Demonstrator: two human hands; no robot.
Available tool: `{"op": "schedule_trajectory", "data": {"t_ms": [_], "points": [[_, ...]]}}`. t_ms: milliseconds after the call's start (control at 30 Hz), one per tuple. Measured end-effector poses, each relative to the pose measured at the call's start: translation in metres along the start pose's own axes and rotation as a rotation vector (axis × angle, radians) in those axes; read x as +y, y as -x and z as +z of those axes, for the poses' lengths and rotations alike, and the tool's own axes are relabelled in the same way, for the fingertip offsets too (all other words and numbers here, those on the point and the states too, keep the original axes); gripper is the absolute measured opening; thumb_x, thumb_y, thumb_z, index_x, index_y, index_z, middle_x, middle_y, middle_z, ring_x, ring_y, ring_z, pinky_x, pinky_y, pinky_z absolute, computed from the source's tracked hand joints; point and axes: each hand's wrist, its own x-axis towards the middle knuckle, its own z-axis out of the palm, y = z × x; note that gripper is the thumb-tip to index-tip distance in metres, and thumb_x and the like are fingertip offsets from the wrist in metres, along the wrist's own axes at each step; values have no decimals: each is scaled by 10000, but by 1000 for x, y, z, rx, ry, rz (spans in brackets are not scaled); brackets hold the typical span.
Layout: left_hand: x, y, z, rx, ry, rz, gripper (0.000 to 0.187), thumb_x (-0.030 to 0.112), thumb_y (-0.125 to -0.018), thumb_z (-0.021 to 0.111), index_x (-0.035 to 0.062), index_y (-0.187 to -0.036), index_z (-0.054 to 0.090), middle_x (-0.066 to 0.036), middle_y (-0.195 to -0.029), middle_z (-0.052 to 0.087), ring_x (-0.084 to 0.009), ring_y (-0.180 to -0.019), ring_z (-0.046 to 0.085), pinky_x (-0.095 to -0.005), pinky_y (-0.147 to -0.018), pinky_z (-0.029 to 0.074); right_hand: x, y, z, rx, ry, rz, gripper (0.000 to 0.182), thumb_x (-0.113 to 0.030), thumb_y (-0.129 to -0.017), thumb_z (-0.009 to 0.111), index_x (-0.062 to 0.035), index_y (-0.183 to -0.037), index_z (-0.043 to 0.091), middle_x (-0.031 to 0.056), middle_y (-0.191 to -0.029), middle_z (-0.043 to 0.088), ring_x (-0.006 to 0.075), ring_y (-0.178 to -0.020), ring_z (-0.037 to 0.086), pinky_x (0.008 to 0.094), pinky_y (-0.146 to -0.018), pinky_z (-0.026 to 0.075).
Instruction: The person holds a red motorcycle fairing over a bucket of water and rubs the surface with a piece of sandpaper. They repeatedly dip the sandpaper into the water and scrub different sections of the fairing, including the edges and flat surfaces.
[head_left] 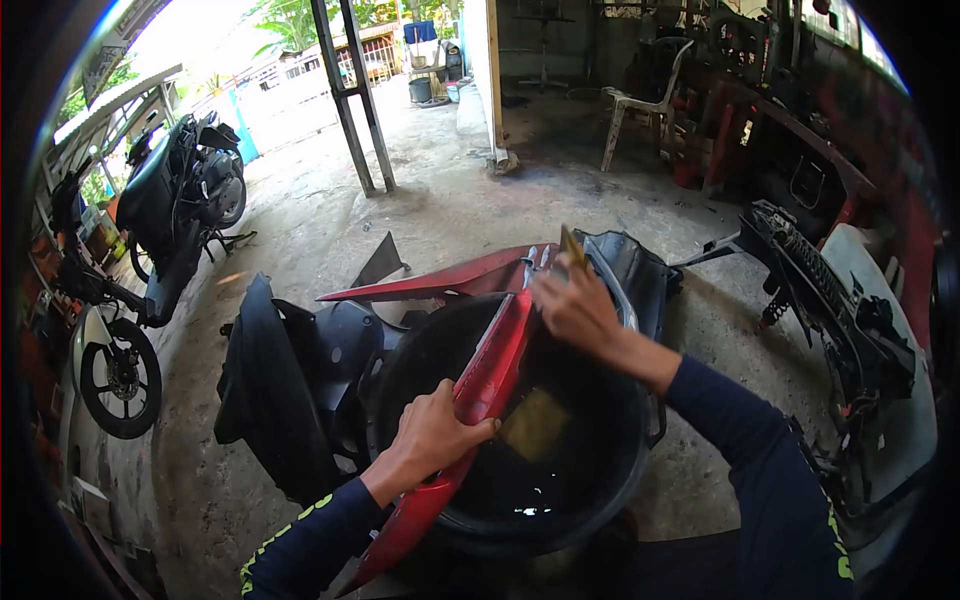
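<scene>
My left hand [430,437] is closed round a long red motorcycle body panel [494,375], which slants across a round black tub [628,480]. At the panel's far end is my right hand [575,308], a little blurred, its fingers closed on a flat yellow-brown piece [571,246]; its kind is hard to make out. Dark water fills part of the tub, with a squarish yellowish thing [536,424] in it. A second red panel [440,277] lies behind the tub's far rim.
Black body panels [275,385] lean at the tub's left, with a dark panel [630,265] behind it on the right. A motorcycle [165,215] stands at left, a stripped frame [800,290] at right. Farther back are a metal post [350,95] and a white plastic chair [645,100].
</scene>
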Motion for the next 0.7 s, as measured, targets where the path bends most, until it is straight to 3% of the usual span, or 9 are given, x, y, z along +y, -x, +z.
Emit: {"op": "schedule_trajectory", "data": {"t_ms": [167, 267, 300, 400, 600, 700], "points": [[-1, 2, -1, 0, -71, 27, 677, 518, -768, 833, -59, -1040, 605, -315, -904, 721, -487, -901, 724, -528, -852, 567, -39, 26, -23, 51, -94, -123, 300, -140, -871, 673, -47, -1151, 724, 72, -1217, 690, 371, -1238, 547, 463, -1061, 475], [3, 1, 0, 9, -79, 31, 666, 515, -770, 832, -56, -1031, 611, -311, -905, 723, -485, -903, 725, -529, -853, 566, -2, 9, 0, -65, -64, 10, 274, -142, -857, 693, -43, -1107, 748, 79, -1204, 693, 375, -1278, 538, 498, -1133, 439], [5, 1, -1, 10, -77, 30, 663, 516, -771, 831, -55, -1029, 613, -309, -906, 724, -484, -906, 725, -529, -856, 565, 2, 4, -1, -3, -43, 9, 286, -144, -860, 696, -30, -1115, 755, 87, -1207, 702, 374, -1289, 535, 507, -1148, 425], [-1, -2, 4, -14, -87, 34, 718, 558, -745, 850, -59, -1028, 617, -286, -875, 718, -464, -893, 726, -512, -852, 552, -29, 22, -17, 67, 41, -57, 306, -157, -875, 690, -19, -1141, 754, 79, -1213, 712, 371, -1265, 542, 469, -1102, 451], [0, -6, 7, 41, -68, 56, 709, 557, -752, 846, -57, -1020, 612, -277, -857, 715, -469, -878, 722, -507, -852, 552, -22, 20, -6, 29, -25, 20, 324, -154, -854, 703, -7, -1139, 751, 98, -1216, 704, 382, -1262, 556, 515, -1126, 441], [-2, -2, 7, 22, -92, 64, 700, 557, -761, 840, -54, -1014, 611, -281, -851, 711, -469, -872, 720, -515, -850, 549, -52, 35, -27, 63, -50, -82, 319, -141, -861, 678, -12, -1146, 741, 104, -1194, 702, 393, -1232, 562, 488, -1065, 474]]}}
